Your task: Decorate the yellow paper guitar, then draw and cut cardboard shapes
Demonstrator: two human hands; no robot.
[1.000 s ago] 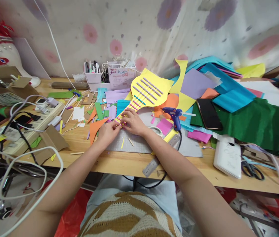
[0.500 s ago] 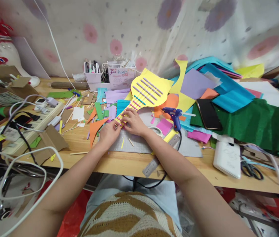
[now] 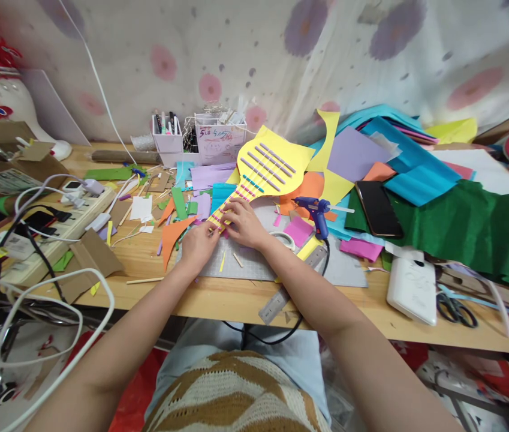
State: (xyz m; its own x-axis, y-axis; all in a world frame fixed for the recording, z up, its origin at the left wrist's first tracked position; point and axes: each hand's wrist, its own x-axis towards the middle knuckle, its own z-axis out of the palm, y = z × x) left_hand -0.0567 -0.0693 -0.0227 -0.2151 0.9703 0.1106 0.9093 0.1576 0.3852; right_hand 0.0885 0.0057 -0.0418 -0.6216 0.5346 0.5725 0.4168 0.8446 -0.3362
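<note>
A yellow paper lute (image 3: 291, 157) lies slantwise on the bench, its wide body away from me and its narrow neck toward me. Grey and teal strips cross the body, pink ones cross the neck, and pale strings run along both. My left hand (image 3: 199, 245) pinches the near end of the neck, its fingertips together there. Just beside it, my right hand (image 3: 244, 222) has its bent fingers over the neck, gripping it from the right. What lies under the fingers is hidden. The grey cutting mat (image 3: 254, 268) is partly beneath the hands.
Right of the lute rests a blue glue gun (image 3: 316, 211), its cord running down past a metal ruler (image 3: 276, 305). Further right are a phone (image 3: 378, 208), a white power bank (image 3: 411, 289) and scissors (image 3: 456, 309). Paper scraps and a power strip (image 3: 56, 234) lie left.
The whole view has shifted very slightly. Both hands stay on the lute's neck, with hardly any visible movement of the fingers.
</note>
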